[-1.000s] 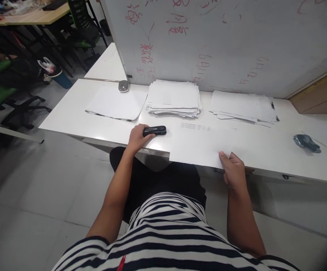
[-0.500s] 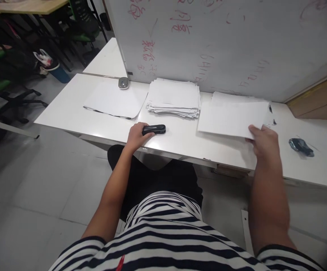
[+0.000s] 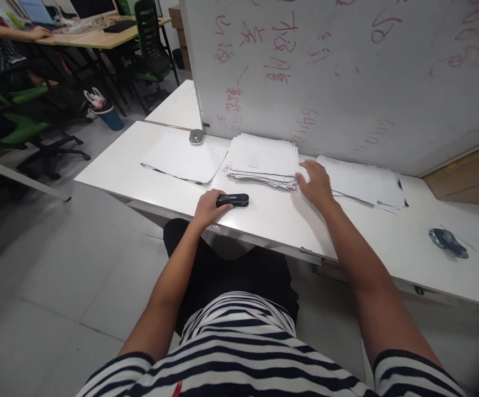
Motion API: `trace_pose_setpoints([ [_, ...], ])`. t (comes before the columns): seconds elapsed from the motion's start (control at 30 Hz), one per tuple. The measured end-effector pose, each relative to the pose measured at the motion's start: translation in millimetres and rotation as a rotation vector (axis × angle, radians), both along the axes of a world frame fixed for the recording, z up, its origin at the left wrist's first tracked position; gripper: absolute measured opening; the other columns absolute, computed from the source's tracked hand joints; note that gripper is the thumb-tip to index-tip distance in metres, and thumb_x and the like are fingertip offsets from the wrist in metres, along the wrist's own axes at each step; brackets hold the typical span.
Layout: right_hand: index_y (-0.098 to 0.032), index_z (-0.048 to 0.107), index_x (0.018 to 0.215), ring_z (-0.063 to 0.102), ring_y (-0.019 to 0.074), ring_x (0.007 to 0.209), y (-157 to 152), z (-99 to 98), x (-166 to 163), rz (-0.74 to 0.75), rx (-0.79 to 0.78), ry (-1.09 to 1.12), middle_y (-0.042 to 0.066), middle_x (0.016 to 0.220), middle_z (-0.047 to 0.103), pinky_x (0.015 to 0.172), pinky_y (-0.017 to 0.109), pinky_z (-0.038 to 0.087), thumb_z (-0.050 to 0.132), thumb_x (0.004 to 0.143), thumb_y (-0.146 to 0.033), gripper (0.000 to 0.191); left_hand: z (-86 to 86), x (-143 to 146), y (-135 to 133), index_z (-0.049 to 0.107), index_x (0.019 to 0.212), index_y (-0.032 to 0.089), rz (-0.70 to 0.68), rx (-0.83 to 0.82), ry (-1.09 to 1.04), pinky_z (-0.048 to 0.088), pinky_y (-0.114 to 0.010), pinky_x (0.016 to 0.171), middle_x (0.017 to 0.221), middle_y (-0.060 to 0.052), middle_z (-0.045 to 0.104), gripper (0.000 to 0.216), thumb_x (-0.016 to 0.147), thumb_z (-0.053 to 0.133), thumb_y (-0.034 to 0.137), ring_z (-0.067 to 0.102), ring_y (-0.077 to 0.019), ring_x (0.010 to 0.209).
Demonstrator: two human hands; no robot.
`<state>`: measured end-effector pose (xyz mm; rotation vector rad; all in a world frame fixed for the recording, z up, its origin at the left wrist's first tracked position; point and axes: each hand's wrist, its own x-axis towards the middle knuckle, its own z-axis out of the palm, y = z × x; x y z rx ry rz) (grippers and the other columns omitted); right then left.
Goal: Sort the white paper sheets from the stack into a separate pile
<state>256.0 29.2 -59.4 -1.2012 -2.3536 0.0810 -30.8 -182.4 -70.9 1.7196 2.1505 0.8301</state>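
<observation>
My left hand [image 3: 208,209] is wrapped round the back end of a black stapler [image 3: 238,200], which lies on the white table close to its front edge. My right hand [image 3: 317,183] is at the right edge of a thick, uneven stack of paper [image 3: 263,155], thumb and fingers apart; whether the fingertips touch the sheets I cannot tell. Behind that hand, to the right, lies a lower pile of paper [image 3: 359,182] with dark marks along its right side. Left of the thick stack are flat white sheets [image 3: 184,159] with a dark front edge.
A small grey-topped device [image 3: 196,137] stands at the back left of the table [image 3: 111,165]. The whiteboard [image 3: 347,99] rises behind the papers. A dark, shiny object [image 3: 447,242] lies at the right, near a cardboard box [image 3: 467,176]. A co-worker's arm [image 3: 16,34] rests on another desk.
My right hand has let go of the paper it held over the right pile and moved left to the thick stack. My left hand stays on the stapler. The view has tilted up.
</observation>
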Motion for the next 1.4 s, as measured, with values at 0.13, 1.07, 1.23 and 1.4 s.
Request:
trace_pose_setpoints([
  [0.13, -0.014, 0.045, 0.137, 0.036, 0.0288, 0.136, 1, 1.4, -58, 0.143, -0.007, -0.135, 0.016, 0.146, 0.043, 0.107, 0.048, 0.032, 0.038, 0.095, -0.037, 0.049, 0.2, 1, 0, 0.058, 0.103, 0.022, 0.003, -0.004, -0.010, 0.046, -0.035, 0.078, 0.097, -0.004, 0.063, 0.036, 0.078, 0.064, 0.047, 0.059, -0.0223, 0.092],
  [1.07, -0.010, 0.060, 0.113, 0.064, 0.0253, 0.099, -4, -1.4, -75, 0.134, 0.073, -0.407, 0.020, 0.117, 0.065, 0.073, 0.032, 0.042, 0.026, 0.099, -0.026, 0.040, -1.3, -1, 0, 0.059, 0.103, 0.023, -0.004, 0.013, -0.012, 0.045, -0.035, 0.079, 0.098, -0.004, 0.064, 0.034, 0.079, 0.064, 0.045, 0.058, -0.0222, 0.093],
  [1.23, -0.010, 0.056, 0.120, 0.061, 0.0259, 0.109, -5, 2.2, -74, 0.141, 0.062, -0.466, 0.020, 0.124, 0.061, 0.076, 0.032, 0.043, 0.027, 0.100, -0.028, 0.039, -0.5, 0, 0, 0.059, 0.103, 0.023, -0.010, 0.019, -0.013, 0.045, -0.035, 0.078, 0.097, -0.004, 0.063, 0.035, 0.079, 0.064, 0.047, 0.059, -0.0220, 0.092],
  [1.4, -0.013, 0.054, 0.124, 0.064, 0.0259, 0.101, -3, 4.5, -75, 0.101, 0.011, -0.509, 0.018, 0.123, 0.062, 0.076, 0.034, 0.044, 0.029, 0.100, -0.030, 0.038, 1.6, 2, -1, 0.059, 0.102, 0.023, -0.006, 0.012, -0.018, 0.046, -0.035, 0.078, 0.097, -0.004, 0.063, 0.034, 0.078, 0.065, 0.046, 0.059, -0.0224, 0.092],
])
